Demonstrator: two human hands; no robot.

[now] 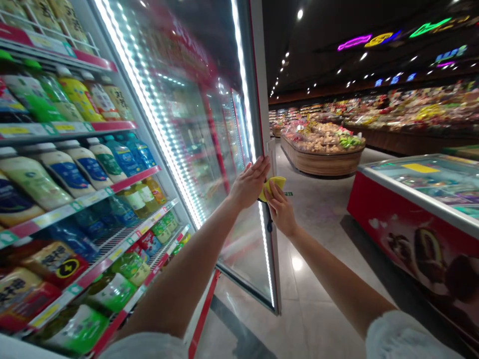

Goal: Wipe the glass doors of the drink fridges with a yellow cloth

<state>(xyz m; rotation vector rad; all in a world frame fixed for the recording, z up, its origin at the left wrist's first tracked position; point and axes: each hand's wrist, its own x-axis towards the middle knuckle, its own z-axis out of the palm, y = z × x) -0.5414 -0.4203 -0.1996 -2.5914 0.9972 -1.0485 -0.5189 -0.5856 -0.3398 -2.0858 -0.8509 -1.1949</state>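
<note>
A glass cooler door [179,114] with bright light strips along its sides stands swung open in front of me. My left hand [250,183] lies against the inner side of the door near its free edge, its fingers stretched out and close together. At that edge, by the handle area, my right hand [279,205] presses a folded yellow cloth [276,183] to the door frame. Part of the cloth is hidden behind my fingers, and its end sticks out above them.
Shelves of bottled drinks [71,167] fill the cooler at left. To the right stands a red chest freezer [407,239] with a glass top. Farther back is a rounded wooden produce stand [324,159]. Grey tiled floor [310,289] runs between them.
</note>
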